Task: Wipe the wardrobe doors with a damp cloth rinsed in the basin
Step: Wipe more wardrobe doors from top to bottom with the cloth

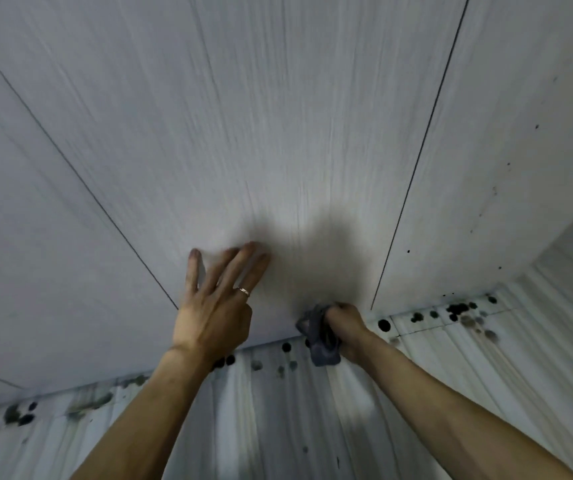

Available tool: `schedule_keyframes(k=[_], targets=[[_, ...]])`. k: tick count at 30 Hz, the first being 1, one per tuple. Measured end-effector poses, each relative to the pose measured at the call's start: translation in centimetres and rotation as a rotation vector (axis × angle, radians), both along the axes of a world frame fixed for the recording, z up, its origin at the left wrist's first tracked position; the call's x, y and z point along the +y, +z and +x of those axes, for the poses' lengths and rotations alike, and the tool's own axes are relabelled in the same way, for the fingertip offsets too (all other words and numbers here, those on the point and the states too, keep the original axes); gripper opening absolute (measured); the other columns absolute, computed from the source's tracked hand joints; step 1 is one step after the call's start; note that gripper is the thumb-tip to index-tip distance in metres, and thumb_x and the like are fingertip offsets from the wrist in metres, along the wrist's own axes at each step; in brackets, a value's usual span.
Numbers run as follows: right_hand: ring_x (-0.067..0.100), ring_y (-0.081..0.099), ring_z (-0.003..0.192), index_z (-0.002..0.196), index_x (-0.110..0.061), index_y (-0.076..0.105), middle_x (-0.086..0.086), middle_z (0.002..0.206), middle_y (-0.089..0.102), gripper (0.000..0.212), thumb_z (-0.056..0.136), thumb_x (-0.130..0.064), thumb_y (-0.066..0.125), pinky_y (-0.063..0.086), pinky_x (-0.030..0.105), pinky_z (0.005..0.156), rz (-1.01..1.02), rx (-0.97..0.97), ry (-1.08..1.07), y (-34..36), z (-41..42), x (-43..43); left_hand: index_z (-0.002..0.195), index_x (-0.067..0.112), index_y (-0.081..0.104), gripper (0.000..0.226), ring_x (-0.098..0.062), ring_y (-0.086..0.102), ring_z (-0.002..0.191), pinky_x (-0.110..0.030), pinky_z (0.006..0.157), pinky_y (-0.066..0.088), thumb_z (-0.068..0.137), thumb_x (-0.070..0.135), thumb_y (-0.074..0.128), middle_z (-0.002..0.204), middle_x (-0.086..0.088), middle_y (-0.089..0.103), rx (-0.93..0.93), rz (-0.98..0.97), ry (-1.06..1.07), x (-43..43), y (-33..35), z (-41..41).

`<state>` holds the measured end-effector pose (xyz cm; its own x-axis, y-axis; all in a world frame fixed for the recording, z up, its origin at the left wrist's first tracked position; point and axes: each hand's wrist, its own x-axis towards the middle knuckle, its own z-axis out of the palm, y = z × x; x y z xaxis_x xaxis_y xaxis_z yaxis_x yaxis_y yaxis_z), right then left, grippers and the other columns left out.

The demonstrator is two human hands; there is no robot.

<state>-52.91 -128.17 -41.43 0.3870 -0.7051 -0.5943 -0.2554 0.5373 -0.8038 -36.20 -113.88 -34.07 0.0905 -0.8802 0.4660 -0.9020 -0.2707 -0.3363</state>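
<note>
Right hand (345,322) clenches the cloth (319,341) at the near edge of the middle door (278,133), left hand (214,317) spread flat on it; I judge wiping underway, side doors (503,150) unverified

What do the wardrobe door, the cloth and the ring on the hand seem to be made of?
The wardrobe door looks like board with a matt pale grey wood-grain laminate: fine straight streaks, no gloss; painted wood is possible. The cloth, bunched in the right hand, is soft grey fabric, folding limply. The ring on the left hand looks like polished metal, catching light.
</note>
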Motion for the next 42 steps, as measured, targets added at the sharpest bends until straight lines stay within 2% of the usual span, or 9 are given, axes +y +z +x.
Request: schedule_keyframes(k=[7, 12, 17, 20, 24, 28, 33, 36, 42], targets=[[0.023, 0.046, 0.045, 0.059, -0.002, 0.056, 0.015, 0.058, 0.056, 0.036, 0.083, 0.013, 0.035, 0.034, 0.022, 0.045, -0.03, -0.107, 0.043, 21.4, -2.0, 0.0, 0.148, 0.024, 0.047, 0.073, -0.028, 0.025, 0.146, -0.059, 0.121, -0.001, 0.075, 0.018, 0.055, 0.158, -0.005, 0.029, 0.083, -0.116, 0.02, 0.7, 18.1, 0.1], [0.02, 0.065, 0.056, 0.096, -0.007, 0.069, 0.015, 0.078, 0.069, 0.032, 0.096, 0.01, 0.041, 0.046, 0.024, 0.046, -0.03, -0.262, -0.003, 41.7, -4.0, 0.1, 0.148, 0.025, 0.047, 0.068, -0.027, 0.023, 0.146, -0.06, 0.121, 0.003, 0.079, 0.021, 0.05, 0.159, -0.005, 0.026, 0.083, -0.163, -0.02, 0.4, 37.4, 0.9], [0.015, 0.054, 0.06, 0.091, -0.003, 0.056, 0.014, 0.074, 0.06, 0.031, 0.096, 0.01, 0.029, 0.043, 0.009, 0.058, -0.151, -0.343, -0.094, 61.4, -5.8, 0.5, 0.146, 0.025, 0.05, 0.066, -0.025, 0.02, 0.148, -0.054, 0.121, -0.006, 0.08, 0.022, 0.047, 0.16, -0.003, 0.026, 0.084, -0.204, -0.079, -0.9, 57.1, 0.4], [0.015, 0.053, 0.063, 0.095, -0.002, 0.058, 0.011, 0.074, 0.06, 0.025, 0.094, 0.01, 0.035, 0.045, 0.021, 0.058, -0.262, -0.292, -0.053, 75.1, -6.8, 0.4, 0.141, 0.025, 0.055, 0.061, -0.026, 0.021, 0.148, -0.055, 0.121, -0.001, 0.081, 0.022, 0.046, 0.16, -0.005, 0.03, 0.105, -0.209, -0.118, -1.7, 70.7, -0.4], [0.023, 0.038, 0.061, 0.089, -0.011, 0.053, 0.008, 0.08, 0.044, 0.035, 0.068, 0.012, 0.036, 0.033, 0.022, 0.04, -0.33, -0.515, 0.033, 92.5, -7.4, 0.7, 0.14, 0.023, 0.056, 0.058, -0.028, 0.027, 0.147, -0.063, 0.116, 0.017, 0.084, 0.025, 0.04, 0.159, -0.007, 0.033, 0.122, -0.189, -0.143, -3.1, 86.1, -2.4], [0.034, 0.038, 0.067, 0.084, 0.013, 0.047, 0.013, 0.081, 0.037, 0.036, 0.05, 0.002, 0.043, 0.03, 0.022, 0.041, -0.575, -0.55, 0.011, 105.3, -8.9, 1.5, 0.142, 0.025, 0.055, 0.054, -0.027, 0.026, 0.149, -0.059, 0.12, 0.013, 0.089, 0.027, 0.044, 0.162, -0.005, 0.03, 0.117, -0.275, -0.147, -4.6, 96.6, -4.3], [0.028, 0.053, 0.059, 0.069, 0.007, 0.042, 0.017, 0.077, 0.038, 0.026, 0.045, 0.001, 0.039, 0.016, 0.033, 0.053, -0.827, -0.6, -0.036, 118.2, -11.7, 1.8, 0.155, 0.033, 0.029, 0.059, -0.02, -0.002, 0.153, -0.052, 0.122, -0.002, 0.096, 0.031, 0.039, 0.167, 0.003, 0.002, 0.133, -0.342, -0.175, -6.1, 109.1, -7.9], [0.021, 0.037, 0.055, 0.06, -0.007, 0.041, 0.009, 0.069, 0.038, 0.02, 0.041, 0.0, 0.041, 0.018, 0.026, 0.047, -0.841, -0.672, -0.069, 123.0, -12.9, 0.8, 0.153, 0.033, 0.034, 0.056, -0.019, 0.002, 0.153, -0.05, 0.123, -0.002, 0.098, 0.032, 0.039, 0.167, 0.004, 0.006, 0.129, -0.423, -0.212, -7.0, 113.6, -10.1], [0.035, 0.048, 0.068, 0.063, -0.011, 0.052, 0.014, 0.06, 0.055, 0.034, 0.088, 0.011, 0.047, 0.026, 0.033, 0.05, -1.208, -0.832, -0.24, 131.0, -14.6, -3.4, 0.154, 0.035, 0.029, 0.053, -0.019, -0.002, 0.154, -0.048, 0.124, -0.002, 0.101, 0.038, 0.036, 0.167, 0.005, 0.001, 0.045, -0.52, -0.188, -9.8, 121.1, -13.8]])
